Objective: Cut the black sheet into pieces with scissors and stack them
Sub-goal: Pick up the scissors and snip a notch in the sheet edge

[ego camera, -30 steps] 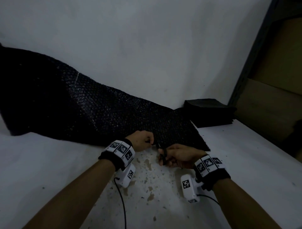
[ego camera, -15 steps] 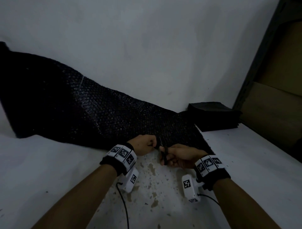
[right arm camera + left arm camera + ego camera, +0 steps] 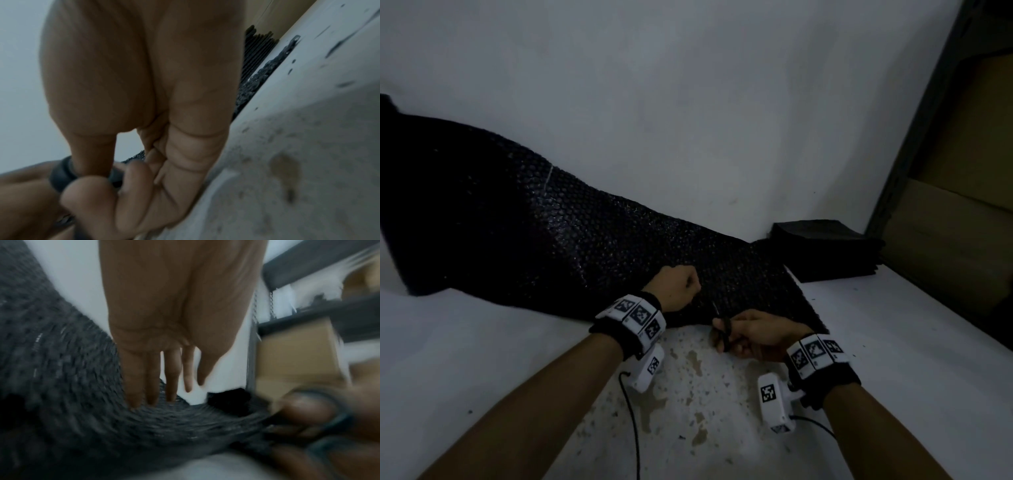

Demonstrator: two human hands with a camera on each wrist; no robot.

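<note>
While the left hand [image 3: 677,287] lies with fingers straight on the black sheet [image 3: 558,246] at frame centre, seemingly steadying it, the right hand [image 3: 758,335] grips the scissors [image 3: 722,330] at its near edge.

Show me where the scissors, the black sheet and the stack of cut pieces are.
scissors [image 3: 723,331]: head view, on the dark handles in the right hand.
black sheet [image 3: 558,246]: head view, on its bubbled middle.
stack of cut pieces [image 3: 825,246]: head view, on its top.

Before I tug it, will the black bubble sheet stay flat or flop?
Likely floppy: the black bubble sheet drapes and curves up the wall. Probably light for its size. Its bubbled surface may give some grip.
</note>
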